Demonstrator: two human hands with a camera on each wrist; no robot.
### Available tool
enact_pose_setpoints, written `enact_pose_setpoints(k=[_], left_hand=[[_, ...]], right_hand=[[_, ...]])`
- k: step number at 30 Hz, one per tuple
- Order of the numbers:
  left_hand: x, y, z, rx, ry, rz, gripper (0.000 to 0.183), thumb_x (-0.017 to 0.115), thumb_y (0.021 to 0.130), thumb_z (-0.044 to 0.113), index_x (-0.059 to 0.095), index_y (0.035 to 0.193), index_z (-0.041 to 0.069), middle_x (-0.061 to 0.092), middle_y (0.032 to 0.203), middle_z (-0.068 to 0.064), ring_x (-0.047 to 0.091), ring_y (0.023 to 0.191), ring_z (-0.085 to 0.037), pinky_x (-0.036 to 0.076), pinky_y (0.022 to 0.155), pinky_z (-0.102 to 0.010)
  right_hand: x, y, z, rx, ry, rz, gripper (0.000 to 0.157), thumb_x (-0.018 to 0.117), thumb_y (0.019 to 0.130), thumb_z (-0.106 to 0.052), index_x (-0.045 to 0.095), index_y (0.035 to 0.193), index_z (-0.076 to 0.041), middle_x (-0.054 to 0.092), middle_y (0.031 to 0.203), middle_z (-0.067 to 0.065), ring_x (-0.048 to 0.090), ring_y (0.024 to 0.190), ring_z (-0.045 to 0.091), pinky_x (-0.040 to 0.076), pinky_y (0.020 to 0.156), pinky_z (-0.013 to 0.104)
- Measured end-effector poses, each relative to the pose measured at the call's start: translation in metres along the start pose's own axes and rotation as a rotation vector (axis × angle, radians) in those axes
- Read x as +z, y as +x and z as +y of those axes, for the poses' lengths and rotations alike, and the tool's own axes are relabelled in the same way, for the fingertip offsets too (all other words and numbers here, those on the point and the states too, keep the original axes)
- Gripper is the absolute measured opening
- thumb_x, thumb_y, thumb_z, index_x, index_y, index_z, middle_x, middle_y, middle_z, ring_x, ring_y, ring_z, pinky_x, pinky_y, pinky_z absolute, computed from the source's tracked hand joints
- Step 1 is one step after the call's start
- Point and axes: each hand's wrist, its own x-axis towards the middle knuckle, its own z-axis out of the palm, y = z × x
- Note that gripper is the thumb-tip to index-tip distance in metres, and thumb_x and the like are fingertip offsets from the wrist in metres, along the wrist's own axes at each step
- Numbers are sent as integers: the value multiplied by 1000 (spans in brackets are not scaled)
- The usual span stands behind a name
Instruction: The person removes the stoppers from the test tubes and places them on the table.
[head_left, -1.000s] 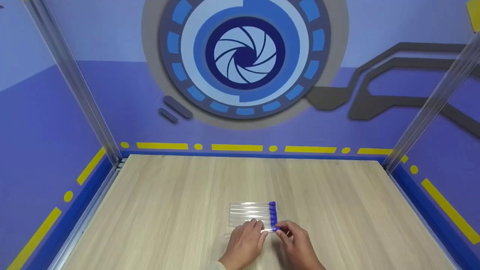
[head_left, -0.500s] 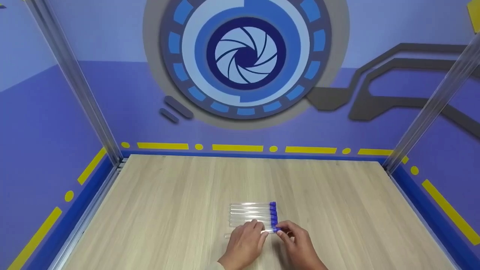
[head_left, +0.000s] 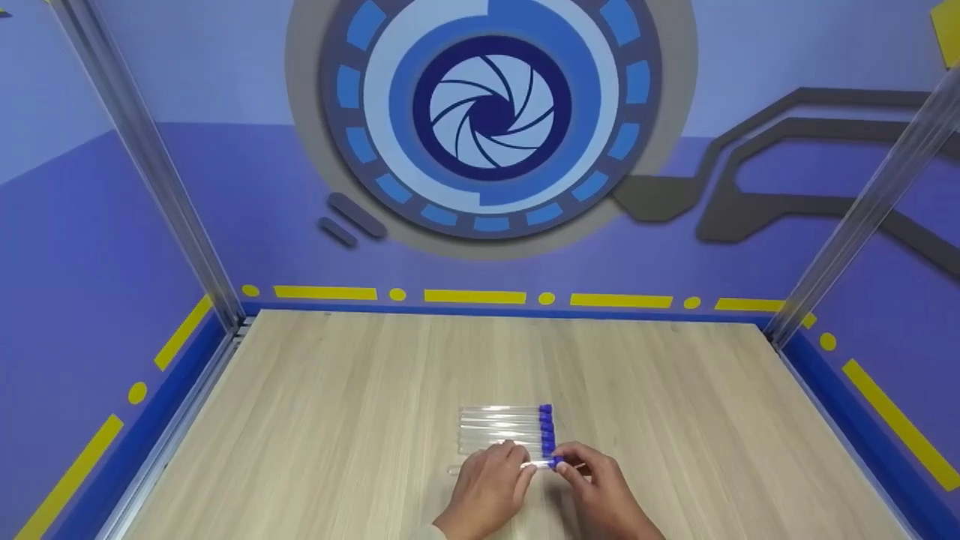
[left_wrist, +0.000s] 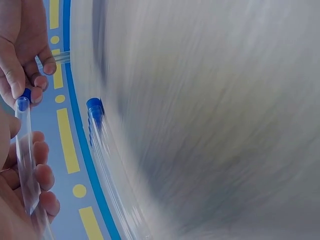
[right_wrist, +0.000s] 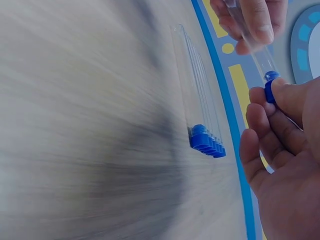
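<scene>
My left hand [head_left: 487, 480] grips a clear test tube [left_wrist: 30, 170] round its body, holding it above the table. With thumb and fingertips, my right hand [head_left: 596, 484] pinches the blue cap [right_wrist: 270, 90] at the tube's mouth. Part of the blue plug shows through the clear wall near that mouth. Beyond the hands, several more clear test tubes [head_left: 499, 420] with blue caps [right_wrist: 202, 140] lie side by side on the table, their capped ends to the right. My left hand hides most of the held tube in the head view.
The light wooden table [head_left: 337, 390] carries the row of tubes near its front middle. A blue and purple panel wall [head_left: 225, 187] with yellow dashes closes off the back, and metal posts [head_left: 161, 172] stand at the back corners.
My right hand has shifted slightly to the right with the blue cap between its fingers. More of the tube's mouth end shows between the hands. The row of tubes stays put.
</scene>
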Motion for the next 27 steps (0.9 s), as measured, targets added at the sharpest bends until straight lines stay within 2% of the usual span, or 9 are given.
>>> enact_pose_setpoints(k=[14,21,27], left_hand=[[-1,-1,-1,-13,-16,-16,13,58,94,30,61,89,18,57,76,8,54,65,-8,33,54,-22],[0,0,-1,-30,-24,-14,11,60,92,28,62,88,19,55,74,8,52,63,-7,32,53,-21],[0,-1,-1,-40,4,-34,10,58,93,26,61,88,18,53,73,7,50,62,-9,29,52,-22]], right_hand=[[2,0,-2,77,5,4,24,58,94,-29,63,107,-9,66,102,-1,59,94,12,46,82,26],[4,-1,-1,94,-2,70,15,59,94,-24,64,105,-14,67,99,-3,60,93,10,47,82,26],[3,0,-2,135,18,103,15,60,94,-24,65,105,-15,68,99,-1,60,92,12,46,81,29]])
